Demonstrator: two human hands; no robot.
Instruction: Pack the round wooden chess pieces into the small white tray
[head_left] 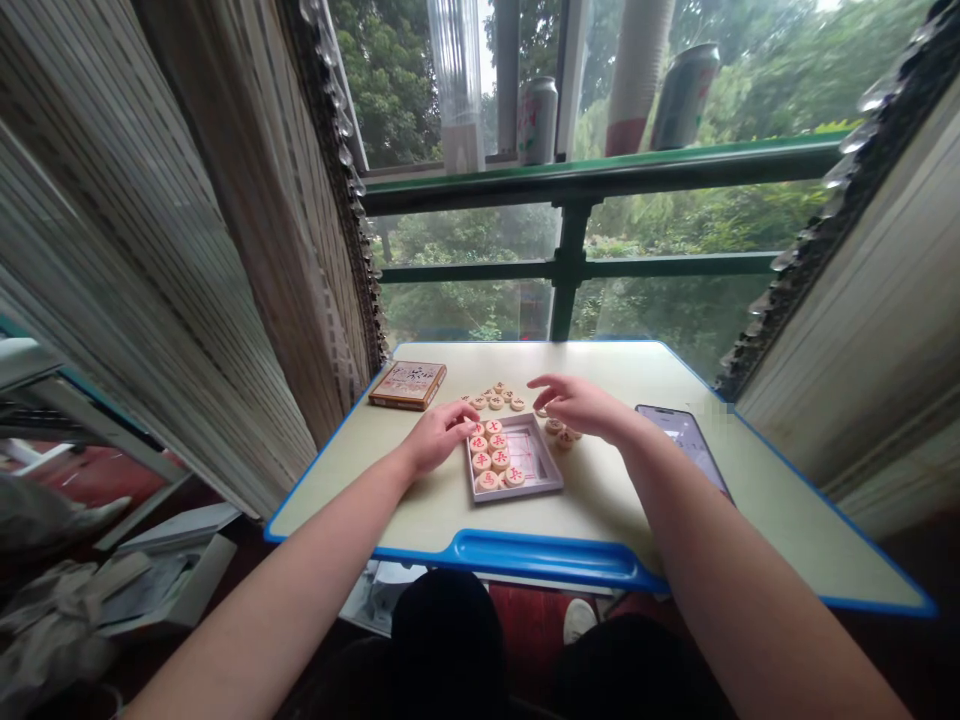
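A shallow grey box lies on the small table, its left half filled with rows of round wooden xiangqi pieces bearing red characters. My left hand is at the box's upper left corner. Its fingers are bent, with thumb and index tips against a piece at the end of the left row; the fingers partly cover that piece. Beyond the box's right corner, my right hand hovers palm down, fingers apart and holding nothing visible. Loose pieces lie under and beside it, and several more lie behind the box.
A printed flat box sits at the table's back left. To the right, a phone lies partly behind my right forearm. The table has a blue rim and front groove. Cans and stacked cups stand on the window ledge.
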